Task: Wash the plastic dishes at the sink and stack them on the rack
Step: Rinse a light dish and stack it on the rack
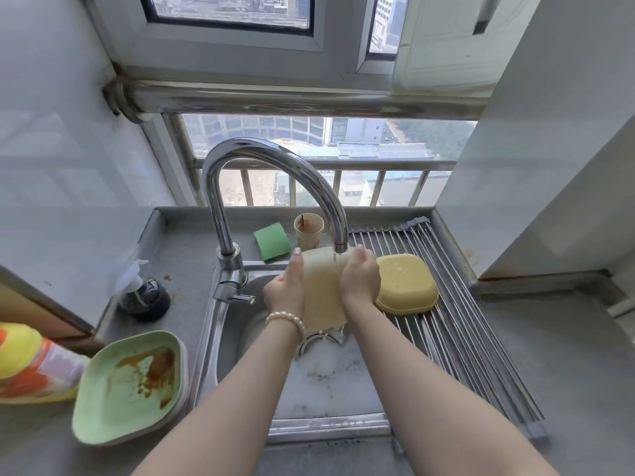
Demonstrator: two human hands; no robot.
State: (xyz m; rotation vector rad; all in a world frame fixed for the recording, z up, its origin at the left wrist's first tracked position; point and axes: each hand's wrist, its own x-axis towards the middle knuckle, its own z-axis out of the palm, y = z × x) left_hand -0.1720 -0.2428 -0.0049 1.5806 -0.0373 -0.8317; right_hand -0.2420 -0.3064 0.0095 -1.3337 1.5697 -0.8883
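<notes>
I hold a pale yellow plastic dish (322,290) upright under the running faucet (271,187), above the sink (240,324). My left hand (286,291) grips its left edge and my right hand (359,280) grips its right edge. Water runs down the dish and off its lower edge. Another yellow dish (407,283) lies upside down on the metal roll-up rack (457,324) at the sink's right. A green dish (130,386) smeared with brown sauce sits on the counter at the left. A stained paper cup (308,231) stands behind the faucet.
A green sponge (271,242) lies behind the sink. A dark bottle with a white pump (144,293) stands left of the faucet. A yellow-orange bottle (31,362) lies at the left edge. A wall corner (515,235) borders the rack on the right.
</notes>
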